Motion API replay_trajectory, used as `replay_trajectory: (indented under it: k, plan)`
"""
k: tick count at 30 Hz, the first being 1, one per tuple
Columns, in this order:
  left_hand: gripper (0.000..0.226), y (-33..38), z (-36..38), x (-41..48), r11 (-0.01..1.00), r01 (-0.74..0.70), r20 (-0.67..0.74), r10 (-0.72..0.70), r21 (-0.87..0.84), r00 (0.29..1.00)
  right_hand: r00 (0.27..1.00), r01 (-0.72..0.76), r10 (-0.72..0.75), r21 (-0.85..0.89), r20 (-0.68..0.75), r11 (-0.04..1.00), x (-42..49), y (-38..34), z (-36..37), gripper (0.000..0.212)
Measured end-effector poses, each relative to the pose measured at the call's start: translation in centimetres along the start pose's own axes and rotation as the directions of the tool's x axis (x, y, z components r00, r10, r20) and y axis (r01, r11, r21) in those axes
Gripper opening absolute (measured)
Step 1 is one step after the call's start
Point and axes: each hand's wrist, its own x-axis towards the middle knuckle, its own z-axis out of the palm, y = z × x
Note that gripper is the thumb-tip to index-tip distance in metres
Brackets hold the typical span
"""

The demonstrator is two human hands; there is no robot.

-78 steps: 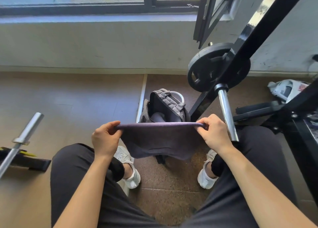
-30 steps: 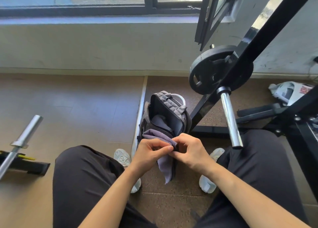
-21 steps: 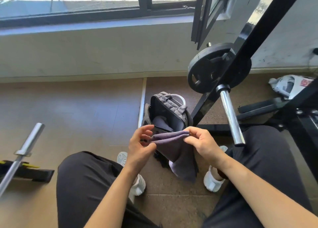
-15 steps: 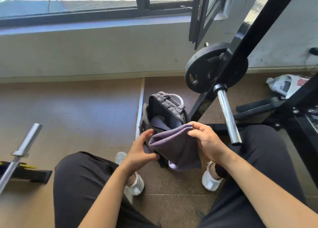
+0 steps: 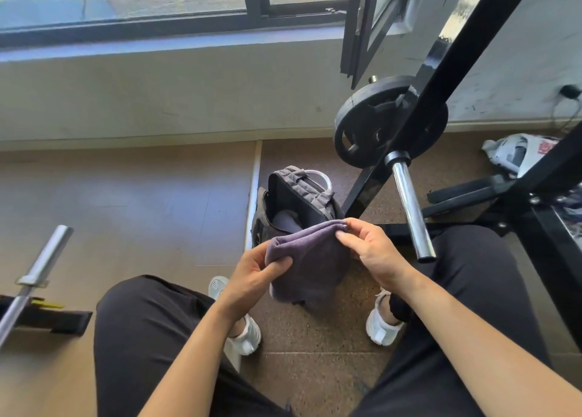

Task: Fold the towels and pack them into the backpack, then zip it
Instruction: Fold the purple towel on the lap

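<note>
My left hand (image 5: 252,278) pinches the near-left corner of the folded towel (image 5: 308,259) and my right hand (image 5: 368,253) pinches its far-right corner, so its top edge runs between them. The open backpack (image 5: 296,196) stands just beyond the towel, on the floor (image 5: 157,212).

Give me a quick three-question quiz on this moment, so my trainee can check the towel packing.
1. Multiple choice: what do the left hand and the right hand hold between them? A) a purple towel B) a shoe C) a water bottle
2. True or false: the backpack on the floor is zipped shut.
3. Short answer: on which of the person's sides does the weight plate hang?

Key: 1 A. 2 False, its top gapes open. 3 The right.
</note>
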Motion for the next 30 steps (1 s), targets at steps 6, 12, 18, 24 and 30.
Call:
replay_trajectory:
  k: [6,12,18,24,30]
  plan:
    - [0.046,0.2,-0.3,-0.2,0.977,0.152,0.05,-0.146,-0.15,0.988,0.995,-0.065,0.055,0.113,0.084,0.991,0.1,0.2,0.6,0.024]
    - [0.04,1.6,-0.3,-0.4,0.784,0.29,0.0,-0.347,-0.549,0.938,0.924,-0.222,0.192,0.057,0.33,0.973,-0.2,0.4,1.0,0.076]
    - [0.055,2.0,-1.5,0.1,0.61,0.183,-0.067,-0.364,-0.771,0.929,0.891,-0.161,0.201,-0.132,0.406,0.978,-0.7,0.8,1.4,0.037]
    - [0.053,1.4,-2.3,0.9,0.616,0.15,-0.162,-0.421,-0.773,0.893,0.944,-0.119,0.154,-0.137,0.29,0.983,-0.6,1.1,1.6,0.025]
    - [0.064,0.1,-3.0,1.0,0.595,0.133,-0.097,-0.338,-0.792,0.936,0.968,-0.079,0.064,0.053,0.243,0.995,-1.2,0.1,1.3,0.039]
